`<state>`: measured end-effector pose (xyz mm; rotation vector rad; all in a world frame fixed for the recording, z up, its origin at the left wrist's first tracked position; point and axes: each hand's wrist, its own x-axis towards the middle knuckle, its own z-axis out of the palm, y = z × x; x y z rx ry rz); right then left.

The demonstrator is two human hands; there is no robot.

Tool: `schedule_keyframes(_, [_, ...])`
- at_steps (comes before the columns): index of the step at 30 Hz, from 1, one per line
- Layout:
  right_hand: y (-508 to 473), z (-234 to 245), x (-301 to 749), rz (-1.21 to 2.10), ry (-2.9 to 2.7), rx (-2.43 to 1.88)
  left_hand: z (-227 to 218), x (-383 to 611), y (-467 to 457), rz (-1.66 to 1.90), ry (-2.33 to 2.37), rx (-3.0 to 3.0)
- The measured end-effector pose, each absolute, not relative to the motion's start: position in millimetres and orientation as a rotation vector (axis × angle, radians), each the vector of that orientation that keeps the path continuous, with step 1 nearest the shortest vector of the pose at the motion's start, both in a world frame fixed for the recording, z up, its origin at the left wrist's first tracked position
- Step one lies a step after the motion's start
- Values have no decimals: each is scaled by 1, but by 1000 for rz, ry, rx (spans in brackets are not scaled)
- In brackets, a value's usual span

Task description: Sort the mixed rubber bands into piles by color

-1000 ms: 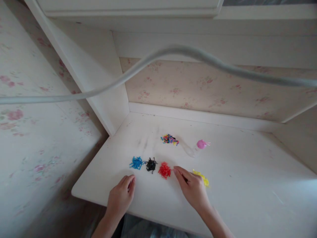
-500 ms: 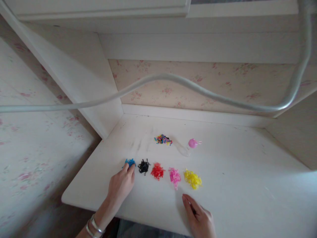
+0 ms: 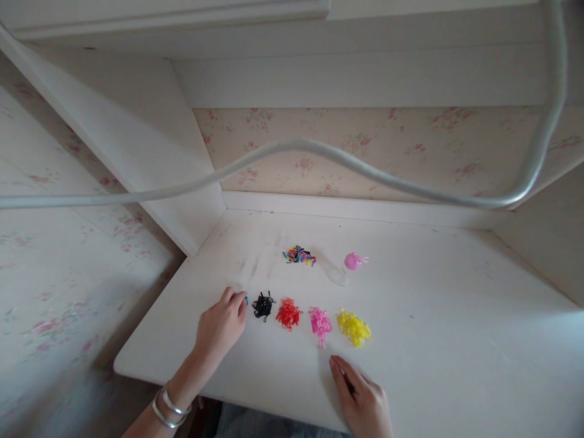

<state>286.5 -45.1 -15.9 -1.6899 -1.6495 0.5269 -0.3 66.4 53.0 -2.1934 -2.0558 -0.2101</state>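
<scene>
My left hand [image 3: 222, 321] is at the left end of a row of small rubber bands in piles sorted by colour. Its fingers are curled down over the blue rubber bands [image 3: 246, 300], of which only a speck shows at the fingertips. Right beside it lies the black pile [image 3: 263, 306], followed by the red pile [image 3: 288, 313], the pink pile [image 3: 320, 323] and the yellow pile [image 3: 354, 327]. My right hand [image 3: 362, 398] rests near the front edge, below the pink pile. Its thumb and fingers are pressed together; anything between them is hidden.
Behind the row lies a mixed heap of coloured bands [image 3: 298, 255]. A clear container [image 3: 336, 275] and a pink round piece with a loop [image 3: 353, 261] lie to its right. A pale cable [image 3: 301, 145] crosses the view above the white desk [image 3: 438, 359].
My left hand has closed further over the blue pile and now covers nearly all of it. The right hand keeps its pose, and the view has shifted slightly.
</scene>
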Motion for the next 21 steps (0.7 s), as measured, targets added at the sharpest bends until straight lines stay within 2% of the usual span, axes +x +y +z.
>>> schedule_keyframes(6, [-44,-15,285,520,-1695,-1740,62,24,141,-251,-1975,-2618])
schedule_keyframes(12, [-43,-7,282,544,-1671,-1815,44,52,218,-212,-1965,-2697])
schedule_keyframes(21, [-42,-4,280,542,-1645,-1795,37,60,243,-145,-1886,-2755])
